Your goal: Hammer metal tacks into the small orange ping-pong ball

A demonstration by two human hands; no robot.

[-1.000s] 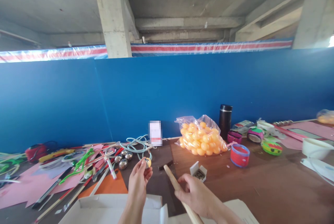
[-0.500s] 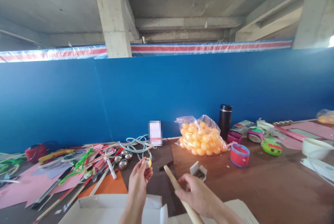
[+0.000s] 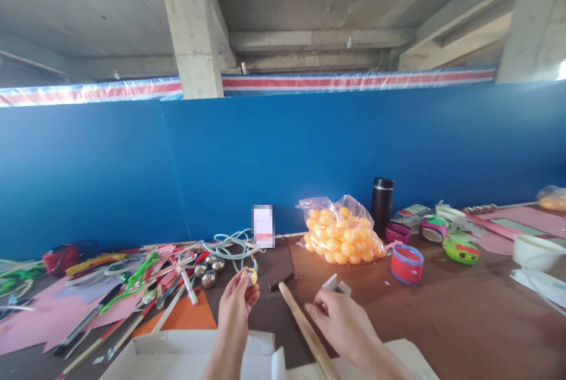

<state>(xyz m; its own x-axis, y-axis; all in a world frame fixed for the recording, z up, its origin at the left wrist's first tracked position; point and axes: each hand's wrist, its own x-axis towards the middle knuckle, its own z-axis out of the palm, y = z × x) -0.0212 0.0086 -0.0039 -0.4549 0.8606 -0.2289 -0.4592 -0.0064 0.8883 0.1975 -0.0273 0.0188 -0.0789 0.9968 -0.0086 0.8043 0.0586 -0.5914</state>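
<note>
My left hand [image 3: 237, 306] is closed, with a small shiny ball [image 3: 251, 277], partly silver and partly yellow-orange, pinched between thumb and fingers. To its right lies a hammer, its wooden handle [image 3: 305, 330] slanting toward me and its dark head [image 3: 280, 282] on the table. My right hand [image 3: 347, 321] is off the handle, fingers loosely bent and apart, with nothing visible in them. It covers most of a small white box [image 3: 331, 283]; whether the fingertips touch the contents is hidden.
Several silver balls [image 3: 209, 278] lie beside a pale blue cord [image 3: 230, 245]. A bag of orange balls [image 3: 338, 235] stands near a black flask [image 3: 382, 206]. An open white carton [image 3: 177, 356] sits in front. Coloured paper, sticks and pens crowd the left; a red-blue ring [image 3: 407, 265] is right.
My right hand has let go of the hammer handle and moved over the small white box, hiding its contents. The handle now rests by itself. My left hand stays in place with the ball.
</note>
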